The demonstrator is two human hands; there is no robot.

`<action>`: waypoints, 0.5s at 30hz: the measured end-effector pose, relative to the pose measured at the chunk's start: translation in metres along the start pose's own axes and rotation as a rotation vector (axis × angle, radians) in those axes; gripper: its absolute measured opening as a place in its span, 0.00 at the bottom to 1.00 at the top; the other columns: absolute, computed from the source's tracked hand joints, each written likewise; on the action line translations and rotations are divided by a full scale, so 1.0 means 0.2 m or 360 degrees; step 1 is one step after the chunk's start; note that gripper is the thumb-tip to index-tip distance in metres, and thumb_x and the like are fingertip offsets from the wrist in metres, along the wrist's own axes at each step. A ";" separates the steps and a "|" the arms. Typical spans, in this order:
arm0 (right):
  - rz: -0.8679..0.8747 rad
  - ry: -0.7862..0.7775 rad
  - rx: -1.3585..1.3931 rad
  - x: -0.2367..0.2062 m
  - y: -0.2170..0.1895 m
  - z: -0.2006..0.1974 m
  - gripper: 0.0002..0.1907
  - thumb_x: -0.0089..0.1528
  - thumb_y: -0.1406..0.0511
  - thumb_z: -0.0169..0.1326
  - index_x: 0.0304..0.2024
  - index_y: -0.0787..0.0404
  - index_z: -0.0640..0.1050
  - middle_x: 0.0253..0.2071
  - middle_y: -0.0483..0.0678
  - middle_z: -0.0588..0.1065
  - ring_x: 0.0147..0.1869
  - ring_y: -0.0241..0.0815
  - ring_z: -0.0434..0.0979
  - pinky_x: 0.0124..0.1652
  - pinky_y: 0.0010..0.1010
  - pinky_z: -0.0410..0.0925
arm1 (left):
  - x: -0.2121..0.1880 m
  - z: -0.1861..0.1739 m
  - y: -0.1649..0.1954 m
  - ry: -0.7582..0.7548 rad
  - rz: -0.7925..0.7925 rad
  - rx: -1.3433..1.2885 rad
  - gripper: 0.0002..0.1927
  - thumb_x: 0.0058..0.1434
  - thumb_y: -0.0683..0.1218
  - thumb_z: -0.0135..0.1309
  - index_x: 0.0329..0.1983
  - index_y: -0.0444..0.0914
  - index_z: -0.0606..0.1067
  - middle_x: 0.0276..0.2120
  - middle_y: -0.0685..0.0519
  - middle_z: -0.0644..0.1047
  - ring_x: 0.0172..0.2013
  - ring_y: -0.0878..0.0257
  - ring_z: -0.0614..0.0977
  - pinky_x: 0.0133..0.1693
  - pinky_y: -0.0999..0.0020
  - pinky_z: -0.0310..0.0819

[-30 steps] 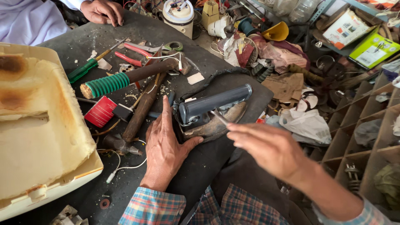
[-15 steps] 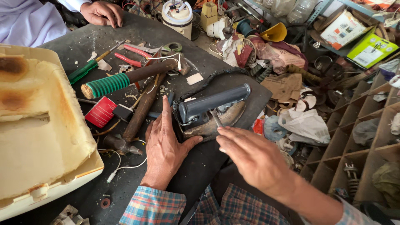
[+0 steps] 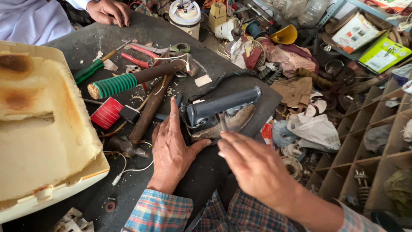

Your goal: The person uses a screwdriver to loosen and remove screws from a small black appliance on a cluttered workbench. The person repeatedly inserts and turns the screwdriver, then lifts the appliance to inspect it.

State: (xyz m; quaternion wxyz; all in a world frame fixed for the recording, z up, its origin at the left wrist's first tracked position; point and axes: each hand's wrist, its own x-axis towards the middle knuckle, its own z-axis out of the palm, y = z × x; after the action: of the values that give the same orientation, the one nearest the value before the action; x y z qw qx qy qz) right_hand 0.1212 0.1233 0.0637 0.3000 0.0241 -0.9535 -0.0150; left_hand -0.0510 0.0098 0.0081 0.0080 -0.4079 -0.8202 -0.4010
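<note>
Two bare hands at an old clothes iron (image 3: 223,115) on a dark workbench (image 3: 141,34).

Left hand (image 3: 174,148) laid flat and open on the bench, fingers spread, thumb pressed against the rear of the iron's soleplate. Right hand (image 3: 253,165) just in front of the iron, fingertips pinched on a thin metal tool (image 3: 223,122) poking at the body below the grey handle; tool tip too small to make out. Iron near the right bench edge, black cord (image 3: 223,79) curling off behind it. Left of the iron: hammer (image 3: 143,118) with wooden shaft, red spool (image 3: 106,112), green-gripped tool (image 3: 128,80), red pliers (image 3: 139,55), green screwdriver (image 3: 92,68). Scorched cream plastic housing (image 3: 43,129) at far left. Another person's hand (image 3: 109,10) resting at the top bench edge.
</note>
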 end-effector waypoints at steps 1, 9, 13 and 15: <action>0.0003 -0.0037 -0.0010 0.01 -0.02 -0.01 0.13 0.62 0.67 0.59 0.44 0.71 0.81 0.49 0.60 0.80 0.53 0.55 0.83 0.51 0.39 0.77 | 0.00 0.00 0.00 0.0003 0.0021 -0.0011 0.70 0.39 0.61 0.74 0.76 0.32 0.45 0.56 0.34 0.75 0.57 0.40 0.75 0.61 0.48 0.60; -0.0056 -0.0069 -0.0125 0.07 -0.05 0.04 0.14 0.64 0.66 0.60 0.46 0.73 0.79 0.50 0.62 0.78 0.51 0.55 0.82 0.46 0.39 0.78 | 0.00 0.03 -0.02 0.0039 0.0039 -0.0031 0.67 0.41 0.58 0.73 0.76 0.32 0.45 0.57 0.33 0.74 0.58 0.40 0.75 0.60 0.49 0.61; -0.0146 0.0029 -0.0229 0.13 -0.08 0.11 0.17 0.60 0.67 0.60 0.50 0.69 0.79 0.49 0.58 0.78 0.49 0.52 0.79 0.45 0.37 0.77 | 0.00 0.05 -0.03 0.0059 0.0005 0.0069 0.59 0.47 0.46 0.66 0.78 0.33 0.46 0.57 0.36 0.76 0.58 0.43 0.77 0.61 0.50 0.63; -0.0092 0.0002 -0.0198 0.15 -0.08 0.13 0.19 0.57 0.68 0.60 0.51 0.66 0.80 0.48 0.54 0.78 0.49 0.50 0.78 0.45 0.37 0.76 | 0.00 0.05 -0.03 0.0067 0.0006 0.0023 0.58 0.49 0.46 0.67 0.78 0.33 0.47 0.56 0.36 0.76 0.57 0.42 0.77 0.61 0.49 0.63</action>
State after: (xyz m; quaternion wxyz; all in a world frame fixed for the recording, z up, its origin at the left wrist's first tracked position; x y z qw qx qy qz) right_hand 0.0832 0.1055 0.0594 0.3009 0.0328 -0.9495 -0.0829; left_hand -0.0523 0.0136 -0.0031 0.0290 -0.4007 -0.8219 -0.4037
